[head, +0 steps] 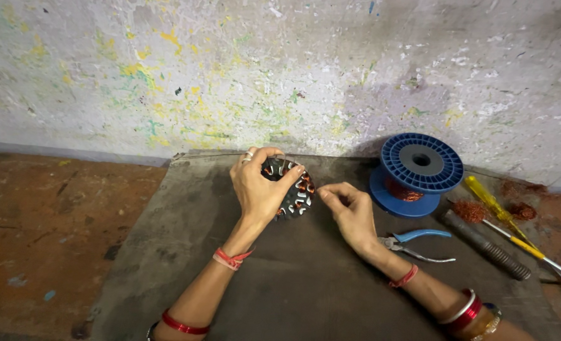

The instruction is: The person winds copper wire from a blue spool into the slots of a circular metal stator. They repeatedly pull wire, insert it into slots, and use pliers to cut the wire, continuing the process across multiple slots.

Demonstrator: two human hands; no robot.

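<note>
While both forearms reached up from the bottom edge, red bangles and red threads showed at the wrists, and they came in over a grey mat (280, 290) laid on the brown floor. Just past the right wrist, blue-handled pliers (416, 243) lay flat on the mat, untouched. Further right sat a dark threaded rod (487, 245), a yellow-handled screwdriver (495, 205) and loose tufts of copper wire scrap (471, 210).

Moving up, the right hand (350, 211) was pinched tight, thumb against fingertips; whatever it held was too thin to make out. That hand sat just beside the round metal stator (296, 189), not quite touching it. The left hand (261, 183) had the stator firmly, fingers curled over the top rim and thumb at the side, keeping it on edge above the mat. Its slots showed reddish copper windings on the right side.

Beyond the right hand stood a blue plastic spool (416, 173), tipped slightly, with a band of copper wire wound on its core between the two flanges.

Furthest back rose the paint-spattered wall (293, 69), grey-white with yellow and green flecks
</note>
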